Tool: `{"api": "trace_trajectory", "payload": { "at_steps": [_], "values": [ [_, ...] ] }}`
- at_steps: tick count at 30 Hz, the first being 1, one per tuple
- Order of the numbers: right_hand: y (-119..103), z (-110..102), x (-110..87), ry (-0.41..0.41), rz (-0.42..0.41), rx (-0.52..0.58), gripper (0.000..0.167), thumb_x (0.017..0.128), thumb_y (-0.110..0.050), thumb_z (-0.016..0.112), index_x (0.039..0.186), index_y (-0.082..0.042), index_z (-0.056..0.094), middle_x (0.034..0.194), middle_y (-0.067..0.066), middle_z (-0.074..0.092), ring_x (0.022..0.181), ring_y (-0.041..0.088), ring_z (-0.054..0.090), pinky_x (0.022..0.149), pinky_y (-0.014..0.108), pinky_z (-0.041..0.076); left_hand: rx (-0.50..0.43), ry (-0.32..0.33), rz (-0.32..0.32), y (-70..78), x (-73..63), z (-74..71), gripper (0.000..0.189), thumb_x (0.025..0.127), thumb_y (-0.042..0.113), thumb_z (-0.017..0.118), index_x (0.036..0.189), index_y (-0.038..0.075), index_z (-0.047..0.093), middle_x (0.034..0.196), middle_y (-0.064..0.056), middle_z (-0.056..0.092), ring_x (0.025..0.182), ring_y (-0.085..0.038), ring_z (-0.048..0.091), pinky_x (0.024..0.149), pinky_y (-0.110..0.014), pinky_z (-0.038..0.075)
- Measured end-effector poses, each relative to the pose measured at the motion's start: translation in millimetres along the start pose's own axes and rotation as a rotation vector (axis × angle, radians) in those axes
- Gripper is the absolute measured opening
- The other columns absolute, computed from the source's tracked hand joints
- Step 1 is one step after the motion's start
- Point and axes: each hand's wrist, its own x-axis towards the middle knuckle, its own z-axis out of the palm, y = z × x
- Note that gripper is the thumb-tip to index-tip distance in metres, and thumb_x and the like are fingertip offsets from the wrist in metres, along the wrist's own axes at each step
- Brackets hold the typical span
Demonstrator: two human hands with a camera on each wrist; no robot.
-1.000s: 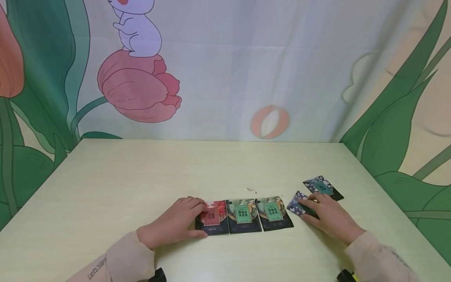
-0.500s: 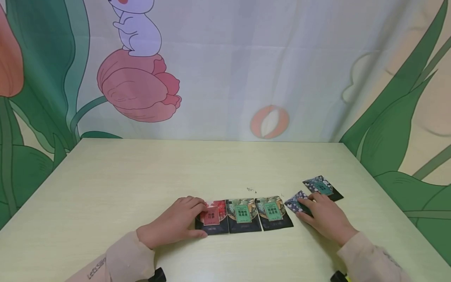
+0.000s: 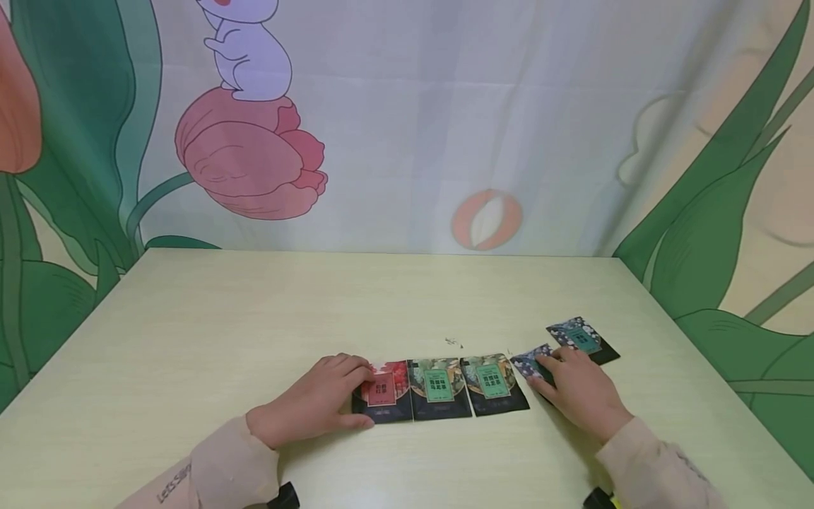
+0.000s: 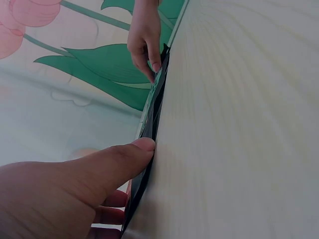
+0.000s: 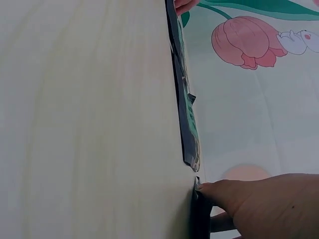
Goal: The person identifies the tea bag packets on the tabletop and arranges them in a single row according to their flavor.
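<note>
Three tea sachets lie in a row on the table: a red one (image 3: pixel 386 393), a green-labelled one (image 3: pixel 439 387) and a second green-labelled one (image 3: pixel 494 385). On the red sachet's left side rests my left hand (image 3: pixel 311 404), its thumb along the near edge, as the left wrist view also shows. My right hand (image 3: pixel 586 392) pinches a blue floral tea sachet (image 3: pixel 529 361), tilted, just right of the row; the fingers cover much of it. In the right wrist view, the thumb (image 5: pixel 219 193) presses this sachet's edge, close to the row's end.
Another blue floral sachet (image 3: pixel 581 337) lies at an angle behind my right hand. Small dark marks (image 3: pixel 454 343) show on the pale table (image 3: pixel 254 304) behind the row. A printed curtain (image 3: pixel 394 141) hangs behind the table's far edge.
My right hand has slid left, bringing the blue floral sachet closer to the row's right end. The left hand and the three sachets in the row have stayed in place.
</note>
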Motion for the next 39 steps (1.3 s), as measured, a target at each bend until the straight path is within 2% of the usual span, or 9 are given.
{"api": "trace_trajectory", "payload": {
  "at_steps": [4, 11, 21, 30, 39],
  "values": [
    [-2.8, -1.1, 0.7, -0.014, 0.01, -0.014, 0.048, 0.092, -0.038, 0.061, 0.124, -0.002, 0.063, 0.117, 0.023, 0.062, 0.113, 0.041, 0.056, 0.103, 0.054, 0.042, -0.004, -0.005, -0.001, -0.3, 0.6, -0.2, 0.06, 0.079, 0.049, 0.074, 0.123, 0.01, 0.059, 0.126, -0.004, 0.059, 0.121, -0.023, 0.051, 0.107, -0.044, 0.04],
    [-5.3, 0.0, 2.1, -0.005, 0.03, -0.02, 0.046, 0.093, -0.036, 0.06, 0.122, -0.001, 0.064, 0.116, 0.024, 0.062, 0.113, 0.041, 0.056, 0.105, 0.053, 0.042, 0.001, 0.0, 0.005, -0.6, 0.3, -0.4, 0.061, 0.079, 0.05, 0.073, 0.123, 0.01, 0.059, 0.126, -0.004, 0.059, 0.121, -0.024, 0.051, 0.107, -0.044, 0.041],
    [-8.1, -1.3, 3.6, -0.021, 0.058, -0.035, 0.053, 0.092, -0.043, 0.059, 0.122, 0.0, 0.063, 0.111, 0.024, 0.061, 0.11, 0.041, 0.056, 0.097, 0.053, 0.047, 0.002, 0.0, 0.005, -0.5, 0.5, -0.4, 0.061, 0.079, 0.05, 0.073, 0.123, 0.01, 0.06, 0.127, -0.005, 0.059, 0.121, -0.024, 0.051, 0.108, -0.044, 0.04],
    [-8.7, 0.3, 2.6, 0.011, 0.048, -0.016, 0.052, 0.091, -0.044, 0.06, 0.119, 0.0, 0.064, 0.105, 0.022, 0.061, 0.105, 0.039, 0.056, 0.094, 0.053, 0.048, 0.005, -0.002, 0.0, -1.1, 0.8, 0.4, 0.061, 0.079, 0.05, 0.073, 0.123, 0.01, 0.059, 0.127, -0.005, 0.059, 0.121, -0.024, 0.051, 0.107, -0.044, 0.041],
    [-10.3, 0.5, 2.7, 0.0, 0.065, -0.012, 0.053, 0.09, -0.044, 0.061, 0.121, 0.0, 0.063, 0.103, 0.022, 0.059, 0.103, 0.039, 0.057, 0.09, 0.053, 0.05, -0.001, -0.005, -0.001, -0.5, 0.7, 0.4, 0.061, 0.079, 0.049, 0.073, 0.124, 0.01, 0.06, 0.126, -0.005, 0.059, 0.121, -0.024, 0.051, 0.107, -0.044, 0.041]
  ]
}}
